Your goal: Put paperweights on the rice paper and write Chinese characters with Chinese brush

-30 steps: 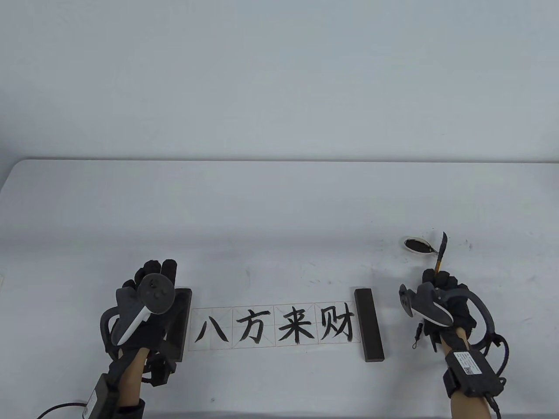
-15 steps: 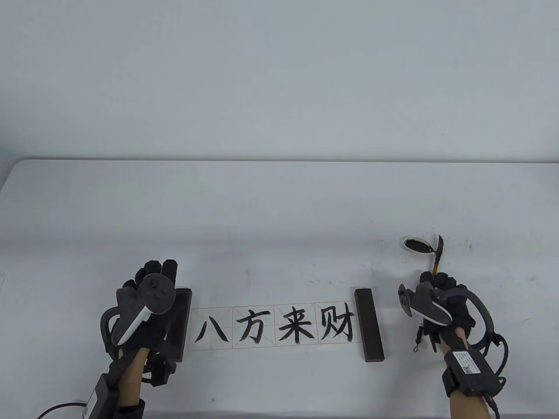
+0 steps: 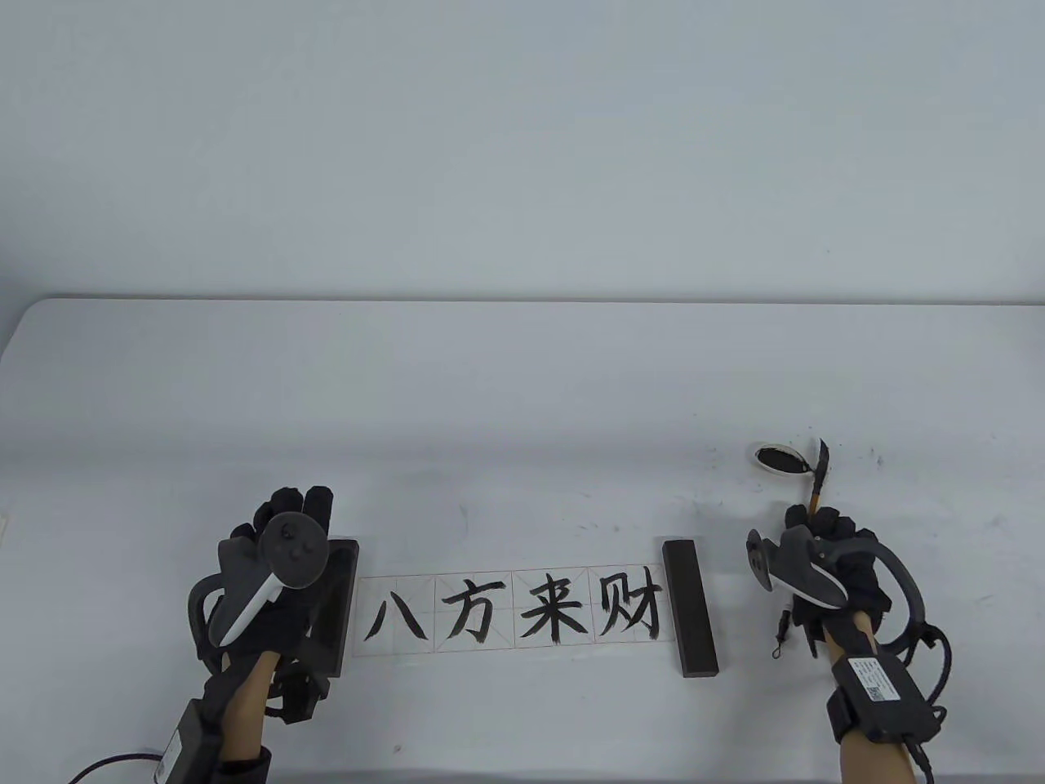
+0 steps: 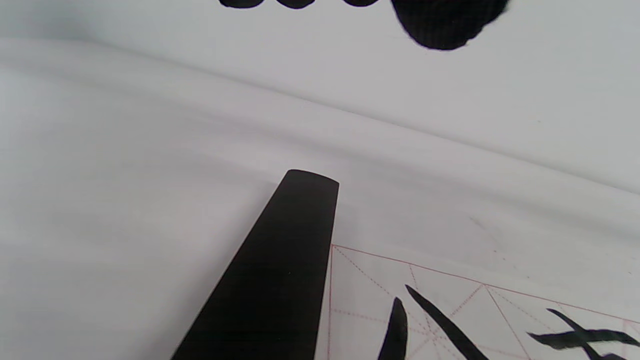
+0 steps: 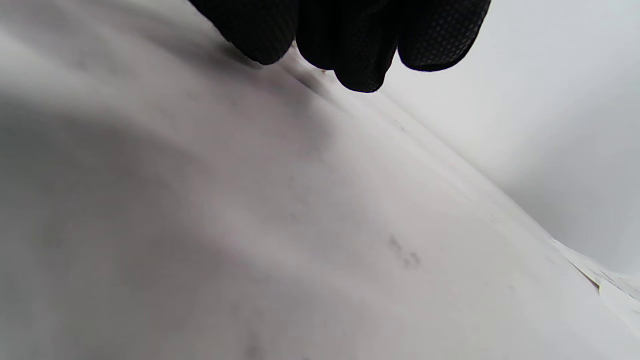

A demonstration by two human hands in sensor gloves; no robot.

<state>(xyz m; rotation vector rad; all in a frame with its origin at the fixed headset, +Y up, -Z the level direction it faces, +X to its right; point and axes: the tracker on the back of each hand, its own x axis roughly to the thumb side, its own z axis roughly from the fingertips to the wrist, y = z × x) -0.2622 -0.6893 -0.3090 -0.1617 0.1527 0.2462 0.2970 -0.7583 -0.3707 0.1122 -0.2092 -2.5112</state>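
A strip of rice paper (image 3: 510, 614) with bold black characters lies near the table's front edge. A dark paperweight (image 3: 691, 608) sits on its right end. Another dark paperweight (image 3: 341, 600) lies on its left end, partly hidden under my left hand (image 3: 295, 508), whose fingers reach straight forward over it. In the left wrist view this paperweight (image 4: 272, 280) borders the rice paper (image 4: 450, 310), and the fingertips (image 4: 445, 25) show at the top edge. My right hand (image 3: 816, 521) grips the brush (image 3: 818, 478); its black tip points away at the ink dish's right rim.
A small white ink dish (image 3: 780, 458) with black ink stands beyond the right hand, with ink specks on the white table (image 3: 522, 392) around it. Cables trail from both wrists at the front edge. The right wrist view shows only curled gloved fingers (image 5: 350, 45) above the table.
The right hand and brush have shifted slightly left, bringing the tip nearer the ink dish. The left hand, paper and paperweights have not moved.
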